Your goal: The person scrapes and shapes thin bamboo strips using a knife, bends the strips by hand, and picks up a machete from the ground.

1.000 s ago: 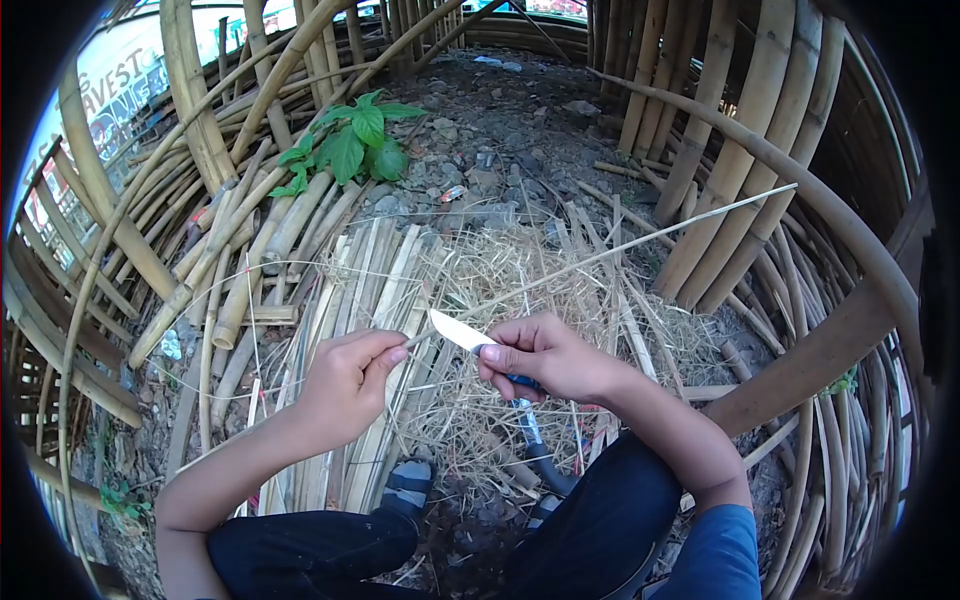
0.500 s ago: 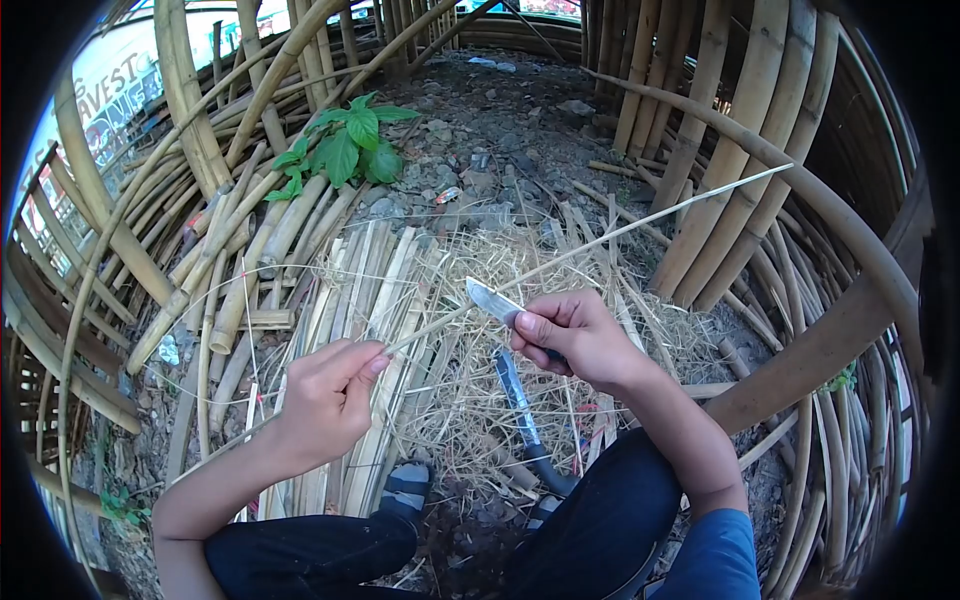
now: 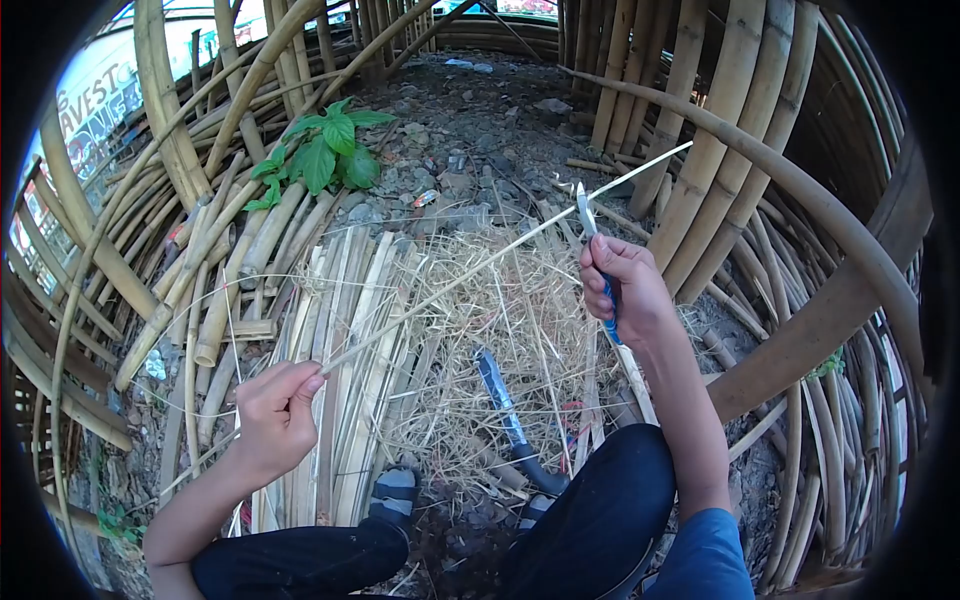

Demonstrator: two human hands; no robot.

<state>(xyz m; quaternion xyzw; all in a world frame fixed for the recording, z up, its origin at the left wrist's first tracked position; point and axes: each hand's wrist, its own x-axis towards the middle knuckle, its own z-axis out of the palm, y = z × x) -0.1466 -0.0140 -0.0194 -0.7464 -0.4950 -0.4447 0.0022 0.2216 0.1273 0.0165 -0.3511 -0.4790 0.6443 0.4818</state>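
A long, thin bamboo strip (image 3: 440, 299) slants from lower left to upper right in front of me. My left hand (image 3: 276, 420) is closed on it near its lower end, and a thin tail of strip shows behind the wrist. My right hand (image 3: 630, 290) is closed round the handle of a knife (image 3: 586, 212), blue parts of which show below the fingers. The blade points up and meets the strip towards its far end, with a small curl of shaving beside it. Below lies a pile of pale bamboo shavings (image 3: 530, 320).
A long tool with a silvery-blue upper part and dark curved end (image 3: 500, 400) lies on the shavings. Split bamboo slats (image 3: 345, 420) lie to the left. Bamboo poles (image 3: 735, 130) stand at right, with a curved pole (image 3: 800, 180) crossing them. A leafy plant (image 3: 325, 155) grows ahead.
The knife has moved up and away along the strip towards its far end, its blade now upright. My left hand has drawn back down and left, pulling the strip with it.
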